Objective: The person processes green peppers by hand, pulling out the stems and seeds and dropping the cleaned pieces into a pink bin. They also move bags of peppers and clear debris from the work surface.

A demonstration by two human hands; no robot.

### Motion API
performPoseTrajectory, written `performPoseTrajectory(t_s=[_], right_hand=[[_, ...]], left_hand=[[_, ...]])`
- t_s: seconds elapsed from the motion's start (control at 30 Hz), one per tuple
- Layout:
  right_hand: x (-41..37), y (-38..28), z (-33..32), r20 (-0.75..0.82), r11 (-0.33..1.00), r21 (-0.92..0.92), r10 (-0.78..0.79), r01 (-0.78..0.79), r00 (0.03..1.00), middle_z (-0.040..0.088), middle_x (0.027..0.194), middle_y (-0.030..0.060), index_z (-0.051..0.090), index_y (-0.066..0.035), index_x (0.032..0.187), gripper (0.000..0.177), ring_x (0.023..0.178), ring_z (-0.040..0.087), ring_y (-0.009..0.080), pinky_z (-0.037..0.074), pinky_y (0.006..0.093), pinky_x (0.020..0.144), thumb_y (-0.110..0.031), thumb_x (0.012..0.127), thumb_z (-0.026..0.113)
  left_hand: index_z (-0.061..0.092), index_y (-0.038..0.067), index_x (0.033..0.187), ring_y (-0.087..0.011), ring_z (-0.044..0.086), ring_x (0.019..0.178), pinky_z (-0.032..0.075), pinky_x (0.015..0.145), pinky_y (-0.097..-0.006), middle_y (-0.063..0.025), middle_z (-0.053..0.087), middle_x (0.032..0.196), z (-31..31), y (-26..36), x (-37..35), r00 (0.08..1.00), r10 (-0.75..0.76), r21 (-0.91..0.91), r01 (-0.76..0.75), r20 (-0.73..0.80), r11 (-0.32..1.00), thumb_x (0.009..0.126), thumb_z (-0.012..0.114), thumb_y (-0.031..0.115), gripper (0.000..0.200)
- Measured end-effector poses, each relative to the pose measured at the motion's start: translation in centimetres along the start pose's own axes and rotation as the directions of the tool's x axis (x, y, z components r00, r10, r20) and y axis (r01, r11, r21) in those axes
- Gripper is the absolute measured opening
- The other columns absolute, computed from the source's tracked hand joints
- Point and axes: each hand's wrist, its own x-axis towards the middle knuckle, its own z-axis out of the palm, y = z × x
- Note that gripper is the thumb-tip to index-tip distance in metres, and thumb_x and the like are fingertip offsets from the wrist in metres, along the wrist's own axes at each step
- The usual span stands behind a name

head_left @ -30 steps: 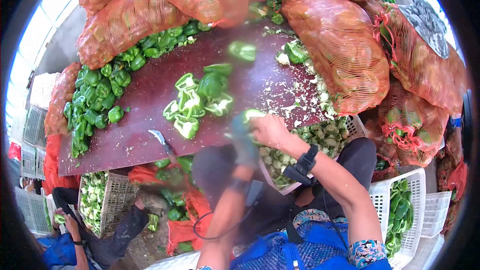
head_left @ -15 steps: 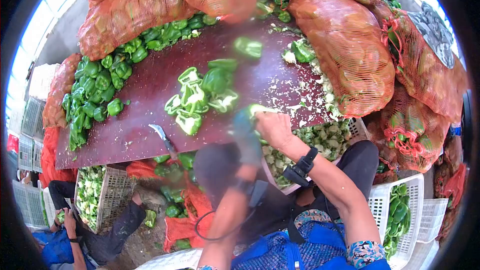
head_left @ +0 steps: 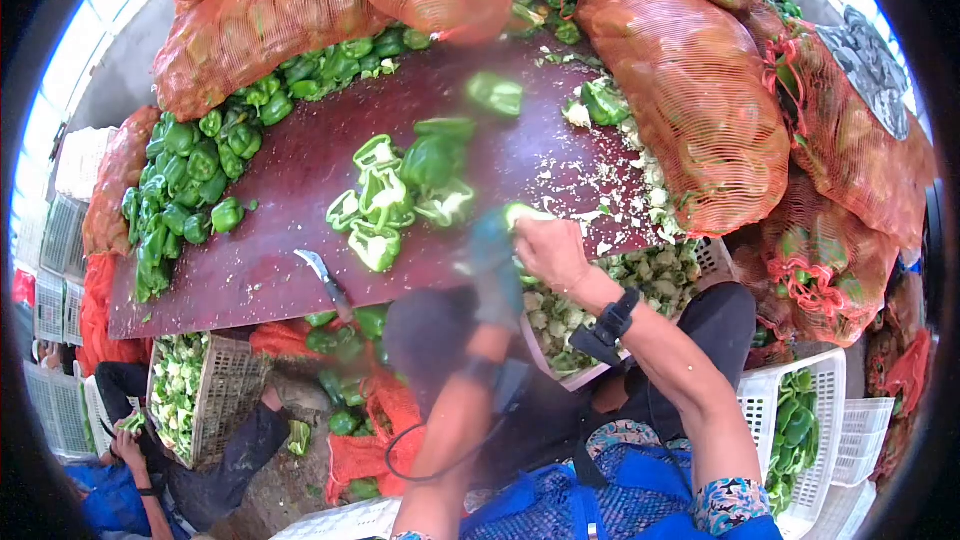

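My right hand point(head_left: 550, 248), bare with a black wristband, is closed on a green pepper point(head_left: 518, 214) above the table's near edge. Beside it my left hand point(head_left: 492, 258), in a blue-green covering, touches the same pepper; a blur hides its fingers. Cut pepper pieces point(head_left: 382, 202) lie in a group on the dark red table point(head_left: 290, 190) to the left of my hands. A curved knife point(head_left: 322, 274) rests at the near edge. Below my right hand, a crate point(head_left: 717, 258) holds pepper cores point(head_left: 650, 285).
Orange net sacks point(head_left: 690, 90) ring the far and right sides. Whole peppers point(head_left: 200, 165) are heaped at the left. White crates point(head_left: 838, 410) stand at both sides on the floor. A co-worker's hand point(head_left: 128, 448) holds a green piece at lower left.
My right hand has shifted slightly right and down, and the pepper's pale top has moved slightly. The co-worker's hands have also moved a little. The pieces on the table look the same.
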Motion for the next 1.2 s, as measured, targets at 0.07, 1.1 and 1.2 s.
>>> performPoseTrajectory(t_s=[0.07,1.1,1.2], right_hand=[[-1.1,-0.1,-0.7,-0.178,0.965,0.252,0.116,-0.068,0.977,0.062,0.066,0.0165,0.062,-0.007,0.088,0.016,0.064,0.066,0.0335,0.052,0.0430,0.059,-0.021,0.081,0.061],[-2.5,0.6,-2.6,-0.175,0.940,0.271,0.259,-0.206,0.950,0.067,0.082,0.0126,0.062,-0.005,0.104,0.021,0.068,0.068,0.0246,0.052,0.0348,0.060,-0.009,0.084,0.063],[-2.9,1.3,-2.8,0.060,0.666,0.602,0.512,-0.440,0.857,0.069,0.100,0.0169,0.052,-0.003,0.121,0.045,0.087,0.068,0.0263,0.054,0.0373,0.075,-0.024,0.085,0.068]], left_hand=[[0.047,0.000,0.131,-0.0190,0.056,0.112,0.046,0.094,-0.0315,-0.0109,0.057,0.123,-0.3,3.0,0.7,0.989,0.124,0.153,-0.111,-0.076,0.982,0.101,0.048,0.030,0.043],[0.044,0.002,0.137,-0.0207,0.056,0.112,0.048,0.098,-0.0319,-0.0112,0.053,0.131,0.4,6.1,0.6,0.953,0.269,0.258,-0.297,0.138,0.919,0.088,0.060,0.005,0.052],[0.041,0.003,0.140,-0.0218,0.050,0.122,0.040,0.104,-0.0348,-0.0118,0.048,0.139,-0.4,3.1,1.0,0.972,0.035,-0.047,-0.025,0.233,0.999,0.095,0.053,0.019,0.050]])
